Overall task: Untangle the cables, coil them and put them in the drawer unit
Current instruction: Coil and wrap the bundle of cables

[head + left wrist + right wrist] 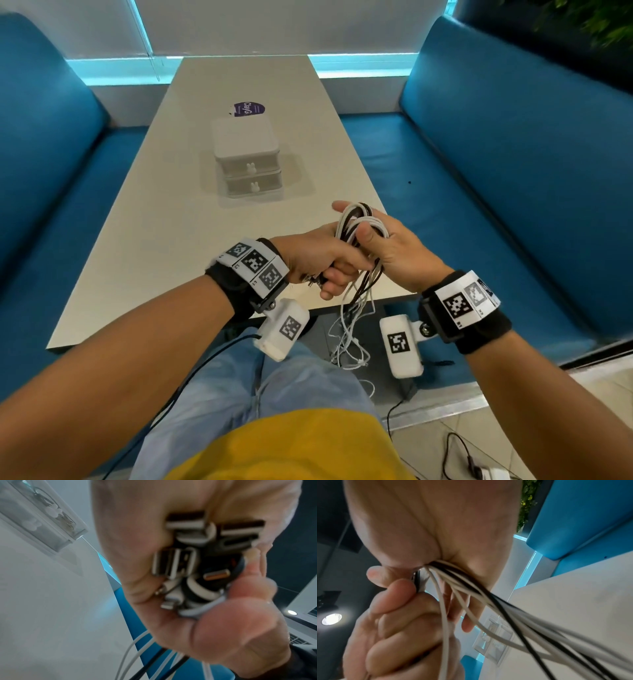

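Note:
A bundle of white and black cables [358,222] is held in both hands over the table's near right corner. My right hand [394,250] has the loops wound over its fingers, with the thumb pressed on them. My left hand [315,263] grips the gathered plug ends [197,561] in a fist just left of it. Loose cable tails [349,335] dangle past the table edge toward the floor. In the right wrist view the cables [488,601] fan out from my right palm [428,527]. The white two-drawer unit [246,157] stands mid-table, both drawers closed.
The beige table [154,240] carries a purple sticker [248,109] behind the drawer unit. Blue benches [496,171] flank it on both sides. A thin black cable [205,363] crosses my lap. Another black cord [459,448] lies on the floor at the lower right.

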{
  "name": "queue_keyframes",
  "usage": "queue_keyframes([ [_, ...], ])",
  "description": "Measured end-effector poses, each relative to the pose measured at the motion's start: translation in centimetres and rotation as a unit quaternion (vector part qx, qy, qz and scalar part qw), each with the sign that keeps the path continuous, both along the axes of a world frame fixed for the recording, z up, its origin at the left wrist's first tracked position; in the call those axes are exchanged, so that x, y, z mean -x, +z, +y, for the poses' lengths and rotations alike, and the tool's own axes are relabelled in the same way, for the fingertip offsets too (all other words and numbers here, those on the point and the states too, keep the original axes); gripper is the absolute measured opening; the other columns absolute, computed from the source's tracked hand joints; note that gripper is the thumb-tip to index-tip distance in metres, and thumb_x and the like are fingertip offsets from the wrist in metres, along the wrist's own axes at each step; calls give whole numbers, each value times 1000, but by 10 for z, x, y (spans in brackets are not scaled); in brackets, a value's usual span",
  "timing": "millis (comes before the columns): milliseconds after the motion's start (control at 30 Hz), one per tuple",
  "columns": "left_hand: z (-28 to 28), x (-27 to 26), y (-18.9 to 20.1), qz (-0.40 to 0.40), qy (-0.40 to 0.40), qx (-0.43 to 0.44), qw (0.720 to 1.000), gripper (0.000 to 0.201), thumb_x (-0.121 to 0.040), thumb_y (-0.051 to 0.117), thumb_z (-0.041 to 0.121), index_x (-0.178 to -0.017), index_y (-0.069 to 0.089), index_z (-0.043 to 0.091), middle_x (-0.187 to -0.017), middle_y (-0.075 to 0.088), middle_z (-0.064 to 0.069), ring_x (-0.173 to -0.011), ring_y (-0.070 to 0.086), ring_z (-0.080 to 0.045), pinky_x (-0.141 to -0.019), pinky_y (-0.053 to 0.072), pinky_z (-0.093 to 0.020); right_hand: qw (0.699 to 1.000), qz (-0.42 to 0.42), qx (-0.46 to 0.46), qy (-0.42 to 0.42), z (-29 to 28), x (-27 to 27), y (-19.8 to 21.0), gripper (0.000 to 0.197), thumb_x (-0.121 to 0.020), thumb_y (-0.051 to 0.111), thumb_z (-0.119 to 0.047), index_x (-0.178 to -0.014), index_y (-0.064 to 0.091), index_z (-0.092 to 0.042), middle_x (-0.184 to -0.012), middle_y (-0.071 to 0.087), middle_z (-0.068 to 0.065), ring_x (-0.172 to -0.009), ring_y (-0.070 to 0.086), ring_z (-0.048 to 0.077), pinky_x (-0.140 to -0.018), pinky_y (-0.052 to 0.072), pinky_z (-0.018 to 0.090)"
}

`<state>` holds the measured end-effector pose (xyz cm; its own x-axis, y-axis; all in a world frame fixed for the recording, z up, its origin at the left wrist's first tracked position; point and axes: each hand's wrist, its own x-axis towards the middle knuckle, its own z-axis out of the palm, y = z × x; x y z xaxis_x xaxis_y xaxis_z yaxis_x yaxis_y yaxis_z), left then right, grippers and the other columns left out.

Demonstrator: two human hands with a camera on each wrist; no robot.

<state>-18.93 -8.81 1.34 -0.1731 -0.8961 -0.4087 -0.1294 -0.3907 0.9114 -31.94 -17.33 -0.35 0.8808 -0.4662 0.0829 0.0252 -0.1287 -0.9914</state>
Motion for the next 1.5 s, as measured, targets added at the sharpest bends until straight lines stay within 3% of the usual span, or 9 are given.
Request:
queue_keyframes([
  [167, 2, 3, -6, -2, -33, -5, 999, 50, -91, 50, 8, -45, 33, 17, -41, 28, -2, -39, 34, -18, -46, 37, -25, 996, -49, -78, 4, 12, -4, 4, 55, -79, 67, -44, -121, 56, -11, -111, 70, 12, -108, 65, 25, -91, 52, 32],
  [300, 2, 6, -6, -6, -41, -10, 999, 43, -84, 53, 13, -46, 33, 16, -43, 29, -3, -40, 34, -18, -48, 37, -26, 987, -81, -137, -31, 21, -6, 6, 11, -85, 65, -7, -95, 60, -10, -81, 70, 6, -103, 66, 24, -90, 53, 37],
  [367, 2, 8, -7, -23, -45, -13, 999, 42, -81, 54, 13, -44, 35, 18, -42, 30, -3, -40, 35, -19, -47, 38, -26, 985, -81, -145, -47, 26, -7, 6, 14, -87, 60, 1, -82, 56, -11, -67, 64, 0, -95, 66, 25, -85, 53, 37],
  [733, 8, 12, -2, -73, -54, -12, 996, 50, -89, 53, 0, -42, 57, 17, -44, 53, -4, -45, 50, -18, -55, 45, -27, 984, -105, -25, -140, 39, -15, 4, 31, -70, 82, -33, -61, 55, -20, -55, 51, -12, -52, 48, 3, -50, 43, 16],
  [900, 7, 11, 4, -104, 9, -18, 994, 6, -80, 65, 4, -78, 61, -1, -58, 58, -11, -53, 53, -23, -49, 46, -25, 977, -111, -8, -183, 40, -16, 2, 34, -72, 73, -50, -52, 54, -30, -48, 48, -12, -49, 44, 3, -50, 40, 17],
  [1000, 7, 11, -2, -189, 60, -7, 980, 39, -69, 79, 27, -93, 67, -1, -74, 62, -9, -68, 57, -20, -64, 52, -30, 972, -120, -9, -204, 36, -14, 3, 34, -82, 67, -37, -56, 50, -20, -47, 43, -11, -46, 42, 5, -49, 39, 19],
  [1167, 11, 12, -10, -373, 133, 104, 912, 91, -35, 72, 69, -114, 55, 27, -107, 60, 8, -97, 58, -12, -84, 52, -36, 968, -129, -66, -206, 31, -10, 0, 46, -93, 61, -16, -49, 50, -23, -48, 43, -9, -48, 42, 6, -52, 40, 19],
  [1333, 8, 19, 0, -170, 139, 201, 955, 60, -64, 81, 2, -116, 56, 18, -103, 66, -4, -95, 64, -17, -79, 57, -36, 967, -144, -69, -200, 28, -18, 2, 16, -83, 63, -27, -74, 62, -14, -82, 64, -16, -79, 61, 5, -72, 49, 25],
  [1500, 2, 27, 9, -177, 120, 282, 935, 29, -81, 54, -10, -98, 51, 14, -81, 59, -13, -62, 58, -12, -50, 51, -36, 970, -40, 40, -237, 19, -22, 2, 59, -71, 61, -61, -110, 59, -17, -132, 47, -17, -120, 50, 0, -90, 40, 18],
])
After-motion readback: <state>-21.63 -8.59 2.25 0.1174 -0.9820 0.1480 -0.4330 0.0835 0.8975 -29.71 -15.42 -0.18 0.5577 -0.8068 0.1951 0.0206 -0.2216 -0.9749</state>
